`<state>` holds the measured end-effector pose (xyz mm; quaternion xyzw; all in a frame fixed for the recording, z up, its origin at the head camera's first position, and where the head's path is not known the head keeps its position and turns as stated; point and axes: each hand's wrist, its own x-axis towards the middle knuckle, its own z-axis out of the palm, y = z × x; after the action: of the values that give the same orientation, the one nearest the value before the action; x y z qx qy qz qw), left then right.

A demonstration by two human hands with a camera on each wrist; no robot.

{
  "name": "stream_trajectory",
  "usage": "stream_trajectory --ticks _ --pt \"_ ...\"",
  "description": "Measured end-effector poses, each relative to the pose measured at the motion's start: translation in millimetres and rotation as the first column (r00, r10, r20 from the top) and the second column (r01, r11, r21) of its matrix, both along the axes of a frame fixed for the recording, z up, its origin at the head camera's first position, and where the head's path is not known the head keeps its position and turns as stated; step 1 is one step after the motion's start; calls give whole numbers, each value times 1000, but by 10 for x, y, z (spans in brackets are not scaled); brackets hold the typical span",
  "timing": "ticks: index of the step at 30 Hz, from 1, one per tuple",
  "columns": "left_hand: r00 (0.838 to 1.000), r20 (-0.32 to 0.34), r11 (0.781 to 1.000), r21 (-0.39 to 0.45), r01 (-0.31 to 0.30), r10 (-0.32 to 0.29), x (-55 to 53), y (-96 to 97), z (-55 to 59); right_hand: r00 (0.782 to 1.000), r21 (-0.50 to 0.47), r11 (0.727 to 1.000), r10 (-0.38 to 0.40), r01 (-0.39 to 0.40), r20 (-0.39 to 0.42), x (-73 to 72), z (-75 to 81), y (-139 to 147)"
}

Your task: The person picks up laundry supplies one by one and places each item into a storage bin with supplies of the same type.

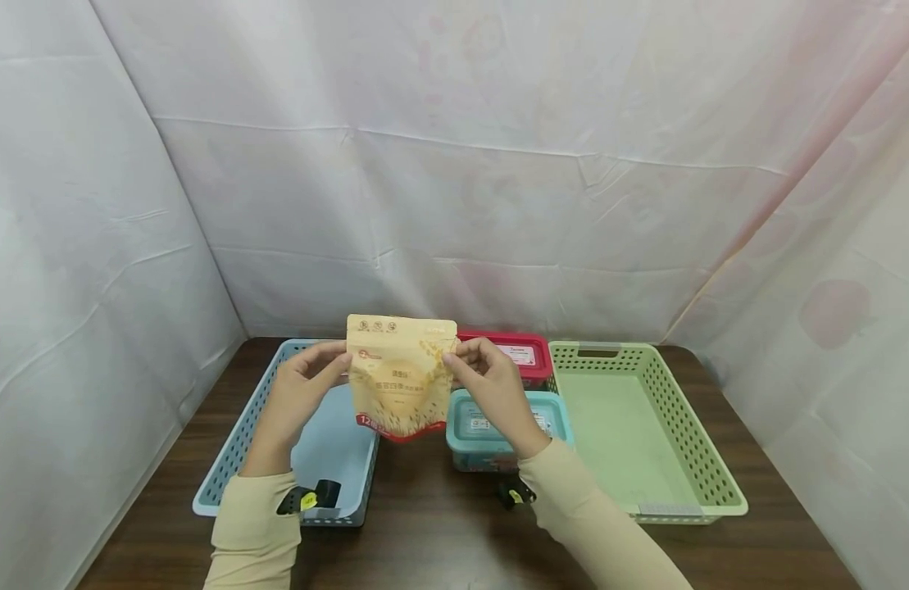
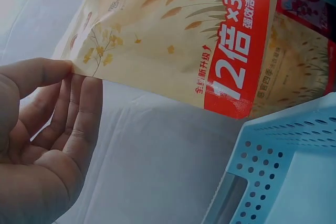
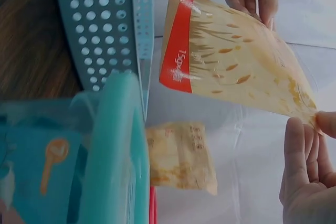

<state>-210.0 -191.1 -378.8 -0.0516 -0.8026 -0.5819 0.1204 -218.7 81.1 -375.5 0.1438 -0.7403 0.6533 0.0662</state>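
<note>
Both hands hold up a cream-yellow pouch [image 1: 398,373] with a red bottom band and printed wheat. My left hand [image 1: 295,393] pinches its left edge between thumb and fingers. On the opposite edge, the thumb and fingers of my right hand [image 1: 494,389] pinch near the upper part. The pouch hangs upright above the table, between the blue basket and the teal-lidded box. A second, similar pouch [image 3: 181,156] appears behind the teal box in the right wrist view; in the head view it is hidden.
At left stands a light blue perforated basket [image 1: 332,434]. A teal-lidded box [image 1: 472,430] sits in front of a red-lidded box [image 1: 538,356] in the middle. To the right is a green perforated basket [image 1: 631,434]. White sheeting [image 1: 461,205] hangs behind the dark wooden table [image 1: 424,524].
</note>
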Motion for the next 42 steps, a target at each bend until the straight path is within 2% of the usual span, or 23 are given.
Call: stream_trajectory --ticks 3,9,17,22,26,34,39,42 --pt "1000 -10 999 45 -27 28 6 -23 8 1000 -49 999 0 0 -8 -33 -15 -38" --pt "997 -31 992 101 -73 76 28 -81 21 1000 -79 997 14 -15 -13 -64 -7 -127" --pt "992 -49 991 72 -112 116 59 -181 73 997 -89 993 70 -72 -33 -80 -15 -249" --pt "986 -48 985 62 -159 162 67 -285 94 993 -50 994 97 -100 -74 -95 13 -372" --pt "978 -31 977 61 -205 207 70 -351 103 990 -41 993 107 -111 -93 -117 35 -458" --pt "961 38 962 13 -273 273 85 -484 160 983 -96 980 164 -172 -82 -197 57 -639" --pt "949 71 951 13 -310 308 54 -608 194 981 -64 983 163 -170 -100 -273 43 -776" --pt "947 86 949 35 -312 308 27 -668 187 981 -21 988 146 -150 -127 -307 40 -832"
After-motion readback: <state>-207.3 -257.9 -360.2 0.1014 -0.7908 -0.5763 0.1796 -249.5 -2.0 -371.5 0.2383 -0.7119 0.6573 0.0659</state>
